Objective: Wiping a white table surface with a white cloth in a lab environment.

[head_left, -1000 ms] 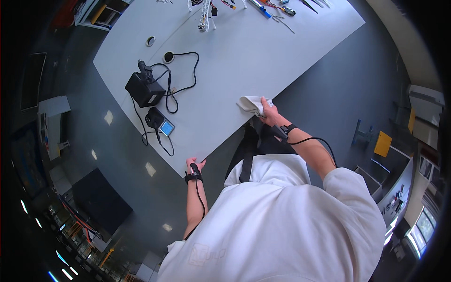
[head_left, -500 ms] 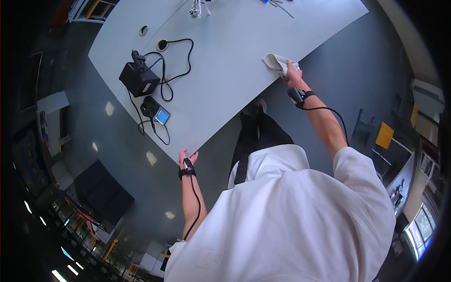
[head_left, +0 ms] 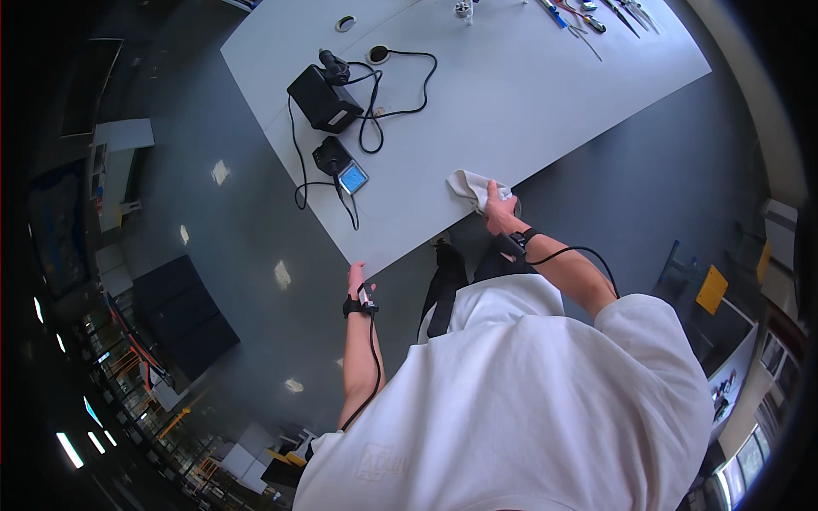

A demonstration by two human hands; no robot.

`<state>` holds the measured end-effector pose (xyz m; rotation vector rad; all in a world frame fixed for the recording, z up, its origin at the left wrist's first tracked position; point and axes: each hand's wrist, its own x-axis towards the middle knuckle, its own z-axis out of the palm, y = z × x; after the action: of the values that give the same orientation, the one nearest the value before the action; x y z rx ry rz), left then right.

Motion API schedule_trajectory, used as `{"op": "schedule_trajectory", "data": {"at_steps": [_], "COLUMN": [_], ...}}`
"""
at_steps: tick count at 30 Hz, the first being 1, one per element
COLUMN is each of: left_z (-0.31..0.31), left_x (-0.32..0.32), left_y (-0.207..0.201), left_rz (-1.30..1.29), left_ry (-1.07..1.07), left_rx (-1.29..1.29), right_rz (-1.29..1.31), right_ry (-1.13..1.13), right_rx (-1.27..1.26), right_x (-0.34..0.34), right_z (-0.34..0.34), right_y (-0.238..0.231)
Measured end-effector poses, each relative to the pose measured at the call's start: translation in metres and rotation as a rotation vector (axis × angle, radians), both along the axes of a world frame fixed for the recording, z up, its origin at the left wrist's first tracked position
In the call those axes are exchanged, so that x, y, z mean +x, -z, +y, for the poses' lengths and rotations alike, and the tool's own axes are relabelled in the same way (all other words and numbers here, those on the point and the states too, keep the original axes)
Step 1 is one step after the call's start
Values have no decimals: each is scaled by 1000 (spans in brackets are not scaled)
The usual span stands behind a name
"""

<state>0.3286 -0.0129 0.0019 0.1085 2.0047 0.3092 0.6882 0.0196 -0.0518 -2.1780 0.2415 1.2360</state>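
Observation:
My right hand [head_left: 501, 209] is closed on a pale, crumpled cloth [head_left: 469, 187] at the near edge of the white table [head_left: 486, 111]. The thumb lies over the cloth, which spreads from the hand onto the tabletop. At the table's near left corner, my left hand [head_left: 356, 279] grips the corner; part of its fingers is hidden. Closest to that hand on the table is a small black device with a lit blue screen [head_left: 352, 178]. A black box-shaped unit [head_left: 322, 98] with a corded black handle piece [head_left: 333, 66] stands farther back.
Black cables [head_left: 433, 72] loop across the table beside a round cable hole [head_left: 377, 54]. At the far right lie several hand tools [head_left: 630, 15], with a screwdriver [head_left: 594, 24] among them. A small whitish object [head_left: 463, 9] stands at the far edge. Grey floor [head_left: 256, 324] surrounds the table.
My right hand has moved the cloth left along the near edge, closer to my body. My left hand stays at the corner. The view has shifted, bringing more tools into sight.

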Motion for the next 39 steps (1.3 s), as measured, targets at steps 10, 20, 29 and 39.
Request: {"op": "schedule_trajectory", "data": {"at_steps": [10, 20, 29, 39], "left_z": [-14, 6, 29, 54], "left_x": [-29, -44, -52, -50], "left_y": [30, 25, -6, -17], "left_rz": [-402, -517, -855, -856], "left_ry": [-61, 41, 250, 361], "left_rx": [170, 299, 252, 56], "right_rz": [126, 123, -223, -156], "right_ry": [-13, 65, 160, 172], "right_rx": [-22, 205, 111, 152], "right_x": [-158, -57, -54, -230], "right_z": [-36, -13, -11, -46], "right_y": [0, -25, -4, -25]}}
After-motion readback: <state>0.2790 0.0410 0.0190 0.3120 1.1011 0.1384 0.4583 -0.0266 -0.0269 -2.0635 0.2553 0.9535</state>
